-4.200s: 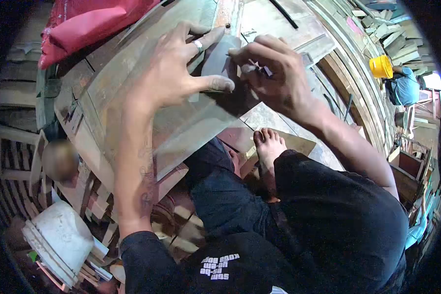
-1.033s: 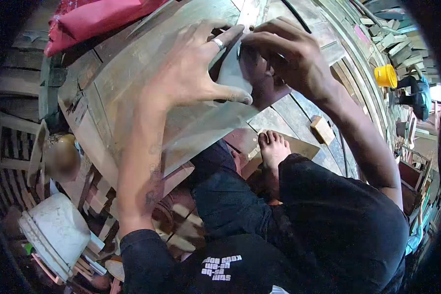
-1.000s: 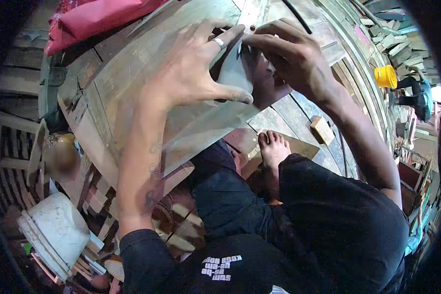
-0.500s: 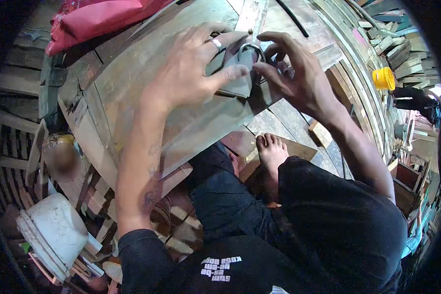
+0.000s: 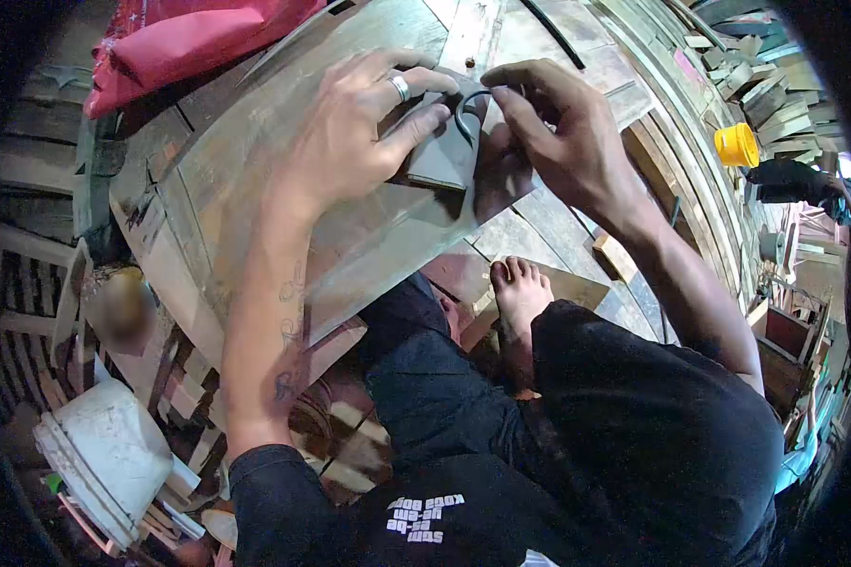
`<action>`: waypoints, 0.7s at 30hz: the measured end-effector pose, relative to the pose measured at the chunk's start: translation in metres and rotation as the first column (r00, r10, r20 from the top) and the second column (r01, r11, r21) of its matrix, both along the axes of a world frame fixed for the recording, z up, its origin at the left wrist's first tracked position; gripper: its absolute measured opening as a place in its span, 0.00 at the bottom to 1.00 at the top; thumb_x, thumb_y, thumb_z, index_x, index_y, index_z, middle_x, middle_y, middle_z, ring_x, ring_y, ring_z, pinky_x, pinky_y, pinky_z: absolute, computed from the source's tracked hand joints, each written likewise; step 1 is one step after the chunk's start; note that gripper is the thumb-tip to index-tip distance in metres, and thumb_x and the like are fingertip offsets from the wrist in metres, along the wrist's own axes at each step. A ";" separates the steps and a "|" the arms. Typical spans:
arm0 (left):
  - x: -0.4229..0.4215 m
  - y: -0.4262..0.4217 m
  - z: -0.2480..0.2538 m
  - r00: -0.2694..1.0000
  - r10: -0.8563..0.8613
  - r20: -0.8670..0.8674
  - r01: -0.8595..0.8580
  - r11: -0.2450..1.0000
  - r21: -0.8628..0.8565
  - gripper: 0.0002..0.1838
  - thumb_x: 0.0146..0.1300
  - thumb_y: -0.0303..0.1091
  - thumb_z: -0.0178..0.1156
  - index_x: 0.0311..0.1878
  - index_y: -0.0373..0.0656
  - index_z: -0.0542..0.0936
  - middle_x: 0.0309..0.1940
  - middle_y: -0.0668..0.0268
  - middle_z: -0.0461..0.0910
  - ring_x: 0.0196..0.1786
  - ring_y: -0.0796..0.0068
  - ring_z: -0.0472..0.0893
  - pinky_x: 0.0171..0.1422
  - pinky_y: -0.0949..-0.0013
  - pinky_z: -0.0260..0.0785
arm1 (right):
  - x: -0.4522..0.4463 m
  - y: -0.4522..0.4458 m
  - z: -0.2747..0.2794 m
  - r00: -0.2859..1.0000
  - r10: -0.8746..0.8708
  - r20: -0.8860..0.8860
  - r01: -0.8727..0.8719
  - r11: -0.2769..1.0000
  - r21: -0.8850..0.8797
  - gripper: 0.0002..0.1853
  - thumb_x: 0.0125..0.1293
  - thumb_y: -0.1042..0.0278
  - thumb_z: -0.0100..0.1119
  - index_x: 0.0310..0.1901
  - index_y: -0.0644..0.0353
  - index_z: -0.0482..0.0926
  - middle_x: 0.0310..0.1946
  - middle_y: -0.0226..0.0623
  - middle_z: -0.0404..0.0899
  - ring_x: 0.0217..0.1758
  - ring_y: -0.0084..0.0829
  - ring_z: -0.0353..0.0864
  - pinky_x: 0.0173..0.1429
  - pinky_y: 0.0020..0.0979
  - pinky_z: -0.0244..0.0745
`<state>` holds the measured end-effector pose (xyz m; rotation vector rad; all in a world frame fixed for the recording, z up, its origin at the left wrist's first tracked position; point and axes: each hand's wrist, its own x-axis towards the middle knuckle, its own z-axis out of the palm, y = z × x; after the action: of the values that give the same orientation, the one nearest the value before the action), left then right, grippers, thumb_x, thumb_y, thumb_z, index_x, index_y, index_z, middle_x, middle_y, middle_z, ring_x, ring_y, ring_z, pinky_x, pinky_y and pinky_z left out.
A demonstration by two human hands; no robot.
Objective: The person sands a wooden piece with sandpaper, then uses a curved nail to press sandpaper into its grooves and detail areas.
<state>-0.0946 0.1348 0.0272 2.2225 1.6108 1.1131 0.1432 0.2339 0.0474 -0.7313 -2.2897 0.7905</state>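
Observation:
On the wooden board, a flat grey piece [image 5: 442, 163] lies with one corner pointing toward me. My left hand [image 5: 355, 132], with a ring on one finger, holds it along its left side, thumb on top and fingers curled at the far edge. A dark, thin curved strip [image 5: 462, 121] arcs over the grey piece. Its upper end is pinched between thumb and index finger of my right hand [image 5: 572, 132], whose other fingers curl underneath. I cannot tell whether the strip is attached to the piece.
The large wooden board [image 5: 350, 250] reaches toward my knees. A pink-red sack [image 5: 194, 52] lies at the far left, a white bucket [image 5: 113, 444] at lower left. Stacked planks [image 5: 700, 180], a yellow bucket [image 5: 736, 145] and another person [image 5: 804, 181] are on the right. My bare foot [image 5: 520, 293] rests below the board.
The curved strip, looped upright over the grey piece before, now arcs more openly toward my right fingers. My right thumb and index finger have closed on its end. The grey piece has shifted slightly left.

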 end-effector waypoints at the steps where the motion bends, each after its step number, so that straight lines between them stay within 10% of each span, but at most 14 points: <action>1: -0.001 0.001 0.000 1.000 -0.005 -0.015 0.005 1.000 0.015 0.20 0.67 0.36 0.73 0.61 0.44 0.87 0.61 0.55 0.86 0.67 0.50 0.83 0.74 0.53 0.73 | -0.001 0.001 0.000 1.000 -0.001 0.000 0.001 1.000 0.000 0.13 0.77 0.62 0.64 0.50 0.65 0.87 0.36 0.50 0.90 0.38 0.46 0.92 0.46 0.43 0.84; 5: -0.007 -0.005 0.007 0.995 0.004 -0.097 -0.010 0.998 -0.068 0.34 0.61 0.45 0.79 0.69 0.44 0.83 0.66 0.55 0.83 0.71 0.48 0.80 0.79 0.51 0.69 | -0.007 0.001 0.010 1.000 0.007 0.006 -0.005 0.985 -0.175 0.15 0.77 0.59 0.67 0.49 0.65 0.86 0.33 0.49 0.90 0.36 0.48 0.92 0.43 0.43 0.84; 8: -0.010 -0.007 0.004 0.979 -0.029 -0.204 0.007 0.994 -0.105 0.60 0.42 0.60 0.86 0.80 0.45 0.74 0.77 0.52 0.73 0.79 0.47 0.72 0.85 0.49 0.62 | -0.008 0.010 0.010 0.974 0.035 0.226 -0.038 0.999 0.010 0.15 0.81 0.58 0.67 0.52 0.64 0.83 0.34 0.44 0.91 0.29 0.26 0.87 0.34 0.32 0.79; 14: -0.007 -0.009 0.002 0.977 -0.032 -0.211 0.006 0.993 -0.122 0.65 0.42 0.71 0.82 0.82 0.45 0.71 0.78 0.52 0.70 0.80 0.47 0.69 0.90 0.40 0.50 | -0.010 -0.012 0.015 0.972 0.061 0.229 -0.107 0.975 0.194 0.13 0.78 0.58 0.71 0.50 0.58 0.83 0.20 0.41 0.81 0.21 0.30 0.77 0.29 0.36 0.69; 21: -0.004 -0.011 0.007 0.973 -0.013 -0.229 -0.009 0.995 -0.095 0.65 0.40 0.65 0.86 0.82 0.45 0.73 0.78 0.50 0.70 0.80 0.44 0.69 0.86 0.46 0.60 | -0.016 0.022 0.006 0.986 0.058 0.156 -0.112 0.924 0.367 0.12 0.77 0.57 0.71 0.53 0.55 0.86 0.23 0.43 0.82 0.23 0.36 0.82 0.31 0.38 0.74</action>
<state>-0.0983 0.1243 0.0339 2.3604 1.7068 0.7830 0.1274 0.2558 0.0536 -0.5270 -2.5144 0.3241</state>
